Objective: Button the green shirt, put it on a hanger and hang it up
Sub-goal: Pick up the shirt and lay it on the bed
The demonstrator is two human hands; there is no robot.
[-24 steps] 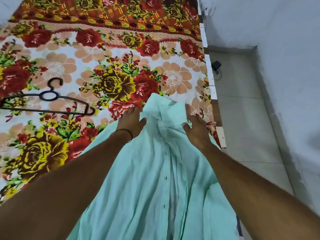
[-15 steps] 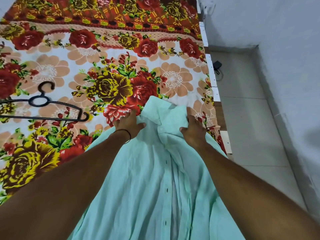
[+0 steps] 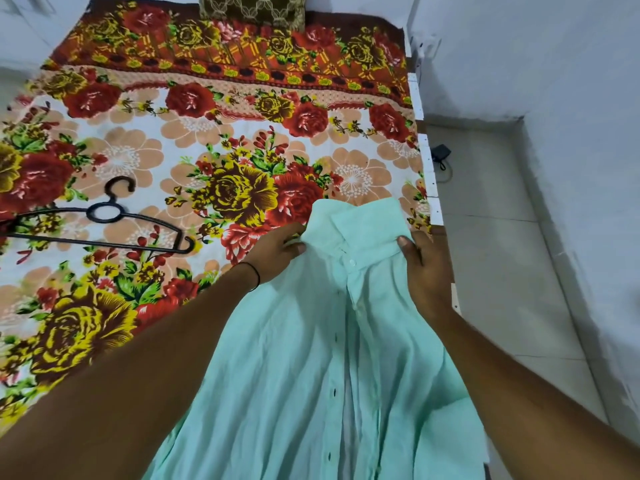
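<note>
Clamping fingers (image 3: 295,234) on the green shirt (image 3: 294,358), left hand (image 3: 277,252) and right hand (image 3: 428,271) have spread its collar (image 3: 363,220).

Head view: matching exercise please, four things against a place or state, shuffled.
Things:
1 hanger
2 left hand
3 right hand
4 black adapter

Places or states:
A on the floor, right of the bedspread
B grips the right side of the green shirt at the collar
C lies untouched on the floral bedspread
D grips the left side of the shirt at the collar

Pairs: 1-C; 2-D; 3-B; 4-A
</note>
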